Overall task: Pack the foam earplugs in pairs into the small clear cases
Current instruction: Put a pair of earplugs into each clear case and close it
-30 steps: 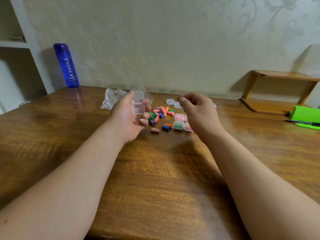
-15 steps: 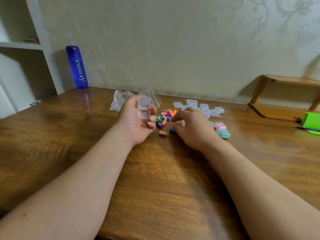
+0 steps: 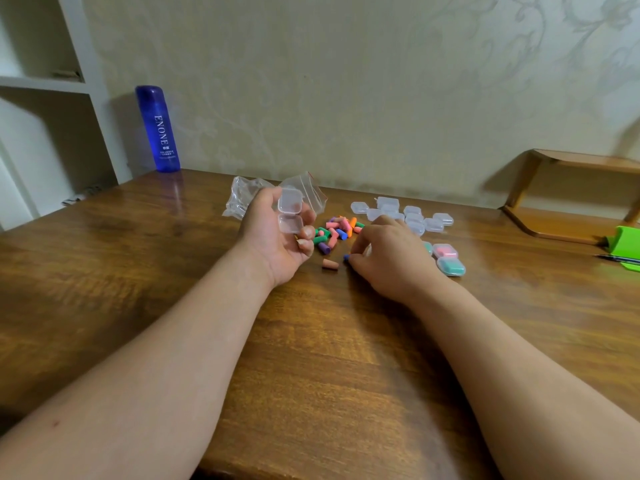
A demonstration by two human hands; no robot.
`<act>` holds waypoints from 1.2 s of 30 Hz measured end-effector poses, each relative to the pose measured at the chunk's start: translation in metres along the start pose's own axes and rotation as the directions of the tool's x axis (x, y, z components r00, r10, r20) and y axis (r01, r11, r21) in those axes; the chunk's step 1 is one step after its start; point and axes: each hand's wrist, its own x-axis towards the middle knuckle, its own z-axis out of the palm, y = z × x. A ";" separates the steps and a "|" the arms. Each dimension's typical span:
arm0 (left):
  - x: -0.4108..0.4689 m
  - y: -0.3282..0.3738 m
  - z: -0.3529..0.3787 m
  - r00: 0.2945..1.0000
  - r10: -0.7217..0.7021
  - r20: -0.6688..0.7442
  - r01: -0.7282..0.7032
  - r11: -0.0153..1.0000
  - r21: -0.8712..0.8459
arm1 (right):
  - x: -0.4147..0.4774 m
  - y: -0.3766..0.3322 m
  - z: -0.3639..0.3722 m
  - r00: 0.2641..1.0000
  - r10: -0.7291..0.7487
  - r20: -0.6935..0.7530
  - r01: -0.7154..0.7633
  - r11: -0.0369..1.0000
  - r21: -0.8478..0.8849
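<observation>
My left hand point(image 3: 273, 233) holds a small clear case point(image 3: 290, 211) with its lid swung open, raised just above the table. A pile of coloured foam earplugs point(image 3: 336, 232) lies right of it on the wooden table point(image 3: 138, 271). A single brown-pink earplug point(image 3: 329, 264) lies apart, nearer me. My right hand point(image 3: 388, 254) rests on the table with its fingertips pinched on a blue earplug point(image 3: 346, 258). Behind that hand sit several empty clear cases point(image 3: 412, 213). To its right lie filled cases, one pink point(image 3: 445, 251) and one teal point(image 3: 451, 266).
Crumpled clear plastic bags point(image 3: 242, 195) lie behind my left hand. A tall blue bottle point(image 3: 158, 129) stands at the back left by white shelves. A low wooden rack point(image 3: 568, 199), a green object point(image 3: 627, 242) and a pen point(image 3: 618, 259) are at the right.
My right hand came down from mid-air onto the table and closed its fingertips on the blue earplug. My left hand kept the open case raised.
</observation>
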 end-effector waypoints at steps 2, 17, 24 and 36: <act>0.001 -0.001 0.001 1.000 -0.006 0.006 0.005 1.000 0.008 | 0.001 0.000 0.001 1.000 0.010 -0.020 -0.009 0.999 0.040; -0.004 -0.017 0.013 0.971 -0.021 0.240 -0.016 0.988 0.153 | -0.002 -0.031 0.004 0.903 -0.158 -0.399 0.276 0.926 0.258; -0.009 -0.017 0.016 0.972 -0.036 0.234 0.007 0.992 0.123 | -0.002 -0.033 0.006 0.886 -0.230 -0.403 0.309 0.940 0.144; -0.001 -0.011 0.012 0.995 0.014 0.100 -0.018 0.999 0.046 | 0.005 -0.013 -0.001 0.897 0.067 -0.437 0.141 0.894 0.425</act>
